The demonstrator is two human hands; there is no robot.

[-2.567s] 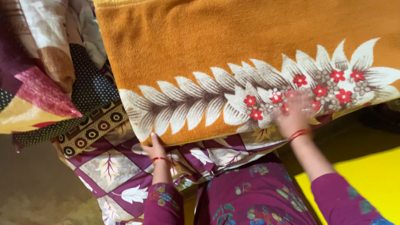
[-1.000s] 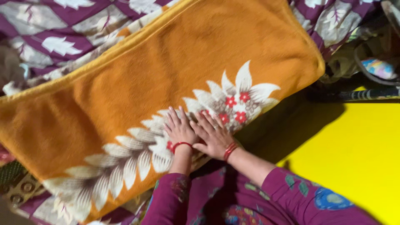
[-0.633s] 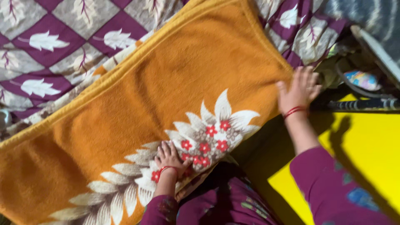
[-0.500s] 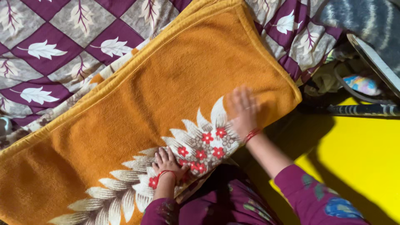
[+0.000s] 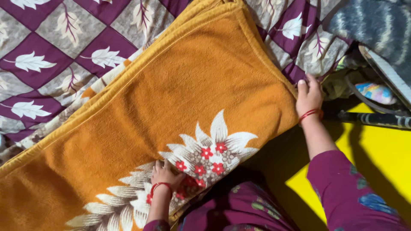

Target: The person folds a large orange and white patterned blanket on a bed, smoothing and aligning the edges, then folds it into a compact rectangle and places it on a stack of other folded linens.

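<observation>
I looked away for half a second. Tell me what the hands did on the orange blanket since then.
The right hand left the flower print and moved out to the orange blanket's right-hand edge, where its fingers now rest on the corner; whether it has a grip there I cannot tell. The left hand stayed flat on the leaf print near the front edge. The blanket stayed spread on the purple leaf-patterned bedcover.

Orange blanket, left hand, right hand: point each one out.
Orange blanket (image 5: 180, 94), head view, on its plain middle.
Left hand (image 5: 165, 175), head view, on the back of the hand.
Right hand (image 5: 309, 96), head view, on the back of the hand.
</observation>
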